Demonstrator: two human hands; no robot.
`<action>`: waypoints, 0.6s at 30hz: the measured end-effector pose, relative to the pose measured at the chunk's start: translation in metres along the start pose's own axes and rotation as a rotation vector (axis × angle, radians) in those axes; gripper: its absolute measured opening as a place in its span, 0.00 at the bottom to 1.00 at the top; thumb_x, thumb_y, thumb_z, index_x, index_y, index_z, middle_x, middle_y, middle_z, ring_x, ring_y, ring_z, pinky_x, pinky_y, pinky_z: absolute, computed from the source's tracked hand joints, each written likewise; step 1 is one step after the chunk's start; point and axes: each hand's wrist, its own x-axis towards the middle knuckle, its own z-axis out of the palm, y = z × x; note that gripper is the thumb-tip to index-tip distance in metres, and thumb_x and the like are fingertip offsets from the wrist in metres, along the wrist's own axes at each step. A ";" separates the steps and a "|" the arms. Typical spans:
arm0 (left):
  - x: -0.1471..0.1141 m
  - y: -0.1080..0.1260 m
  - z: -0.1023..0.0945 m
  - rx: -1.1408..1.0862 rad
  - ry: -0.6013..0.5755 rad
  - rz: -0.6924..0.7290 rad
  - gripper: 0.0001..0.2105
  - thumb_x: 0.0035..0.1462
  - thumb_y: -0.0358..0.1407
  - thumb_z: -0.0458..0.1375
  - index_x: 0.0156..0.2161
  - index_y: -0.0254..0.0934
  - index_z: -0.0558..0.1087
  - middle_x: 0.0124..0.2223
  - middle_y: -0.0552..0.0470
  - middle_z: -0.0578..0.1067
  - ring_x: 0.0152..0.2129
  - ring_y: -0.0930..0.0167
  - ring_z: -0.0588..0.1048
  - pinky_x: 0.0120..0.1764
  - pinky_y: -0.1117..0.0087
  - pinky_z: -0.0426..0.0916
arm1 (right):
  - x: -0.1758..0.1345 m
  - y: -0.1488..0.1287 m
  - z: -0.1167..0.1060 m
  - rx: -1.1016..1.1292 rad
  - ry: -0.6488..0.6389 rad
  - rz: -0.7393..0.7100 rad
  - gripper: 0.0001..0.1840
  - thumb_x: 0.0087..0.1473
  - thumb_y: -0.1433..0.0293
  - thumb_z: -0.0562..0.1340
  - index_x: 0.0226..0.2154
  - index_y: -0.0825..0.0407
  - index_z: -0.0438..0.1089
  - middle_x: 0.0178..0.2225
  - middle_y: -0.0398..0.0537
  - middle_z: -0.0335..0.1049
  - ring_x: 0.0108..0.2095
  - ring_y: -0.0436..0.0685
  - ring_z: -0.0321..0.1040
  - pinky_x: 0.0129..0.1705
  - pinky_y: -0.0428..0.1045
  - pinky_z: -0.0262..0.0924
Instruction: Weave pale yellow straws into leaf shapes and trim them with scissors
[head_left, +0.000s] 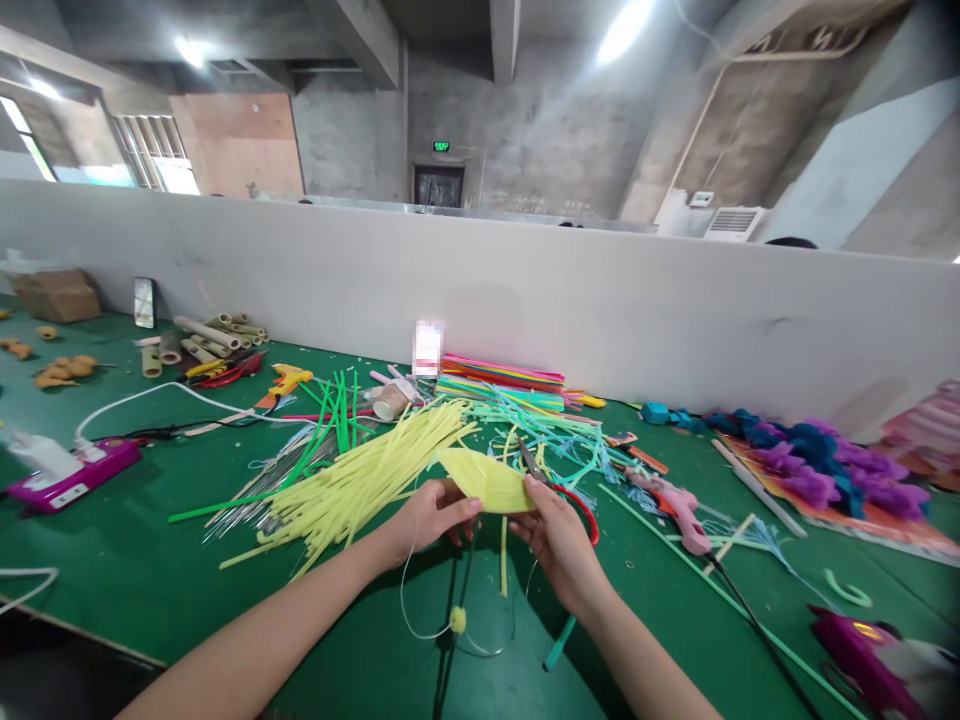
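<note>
A pale yellow leaf-shaped piece (486, 480), pointed toward the upper left, is held up between my two hands over the table. My left hand (431, 515) pinches its lower left edge with thumb and fingers. At the right end, my right hand (559, 540) grips it between thumb and fingers. Below them a small yellow fuzzy ball (457, 620) shows with a thin white cord looping beside it. Red-handled scissors (589, 515) lie just behind my right hand, partly hidden. Left of my hands spreads a heap of yellow pipe cleaners (367, 475).
Bundled colored pipe cleaners (502, 385) lie by the grey partition (300, 270). A pink glue gun (686, 515) rests at right, a yellow glue gun (289, 380) at left. Purple and blue fuzzy pieces (817, 465), a magenta power strip (82, 475) and bamboo tubes (214, 340) stand farther out.
</note>
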 end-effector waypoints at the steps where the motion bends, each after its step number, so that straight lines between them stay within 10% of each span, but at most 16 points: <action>1: 0.000 0.000 -0.001 0.015 0.017 0.006 0.18 0.52 0.48 0.59 0.33 0.31 0.74 0.25 0.50 0.73 0.21 0.71 0.71 0.23 0.73 0.66 | -0.001 0.000 0.001 -0.017 -0.012 -0.009 0.17 0.48 0.59 0.68 0.38 0.52 0.72 0.34 0.47 0.78 0.28 0.52 0.74 0.27 0.45 0.69; 18: -0.001 0.002 0.005 -0.089 0.071 0.004 0.16 0.50 0.44 0.62 0.38 0.33 0.74 0.29 0.50 0.75 0.18 0.73 0.71 0.23 0.72 0.64 | -0.008 0.001 0.008 -0.113 -0.122 0.035 0.19 0.49 0.56 0.66 0.39 0.52 0.73 0.31 0.48 0.78 0.29 0.55 0.75 0.29 0.45 0.67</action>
